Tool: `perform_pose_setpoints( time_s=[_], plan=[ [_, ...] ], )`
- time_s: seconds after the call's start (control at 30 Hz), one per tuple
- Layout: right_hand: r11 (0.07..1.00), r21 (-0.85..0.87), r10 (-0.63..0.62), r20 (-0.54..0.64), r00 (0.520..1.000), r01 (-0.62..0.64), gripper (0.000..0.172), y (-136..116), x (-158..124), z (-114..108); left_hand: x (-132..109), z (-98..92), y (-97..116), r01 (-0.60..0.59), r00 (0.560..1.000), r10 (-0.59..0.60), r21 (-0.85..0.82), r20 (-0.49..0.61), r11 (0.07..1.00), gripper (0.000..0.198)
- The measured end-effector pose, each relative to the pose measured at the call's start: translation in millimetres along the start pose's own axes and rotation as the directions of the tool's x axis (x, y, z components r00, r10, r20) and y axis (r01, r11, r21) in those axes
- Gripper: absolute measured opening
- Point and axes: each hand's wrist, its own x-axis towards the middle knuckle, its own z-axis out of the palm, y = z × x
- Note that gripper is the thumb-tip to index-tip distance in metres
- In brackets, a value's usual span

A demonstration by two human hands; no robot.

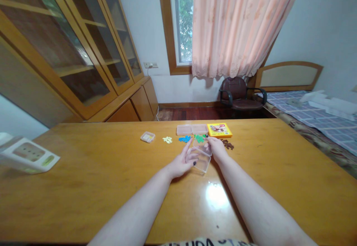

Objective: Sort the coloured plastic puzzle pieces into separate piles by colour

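A clear plastic box is held over the table between my two hands, its lid raised on the far side. My left hand grips the box's left side, thumb on the near part. My right hand pinches the lid at its right edge. Just beyond lie piles of small pieces: green, blue, pale yellow and brown. The green pile shows partly through the clear lid.
Behind the piles stand an open clear case and a yellow box with printed pictures. A small clear box sits to the left, and a white container lies at the table's left edge. Beyond the table are a chair and a bed.
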Motion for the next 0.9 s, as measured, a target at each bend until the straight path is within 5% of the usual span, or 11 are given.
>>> perform_pose_setpoints(
  time_s=[0.2,0.47,0.7,0.9],
  plan=[
    [0.989,0.056,0.123,0.193,0.973,-0.136,0.028,1,-1,0,-5,2.9,9,0.088,0.985,-0.109,0.153,0.134,0.984,0.091],
    [0.98,0.199,-0.031,-0.008,0.999,0.032,0.037,10,3,1,5,-13.2,-1,0.082,0.981,0.023,0.524,-0.19,0.848,0.078],
    [0.926,-0.209,-0.3,0.102,0.948,0.315,0.03,16,0,4,9,-25.0,2,0.126,0.969,0.137,0.887,-0.206,0.444,0.056],
    [0.887,-0.343,-0.28,0.134,0.951,0.309,0.035,15,-2,7,10,-29.1,-1,0.235,0.944,0.139,0.905,-0.299,0.354,0.052]
  ],
)
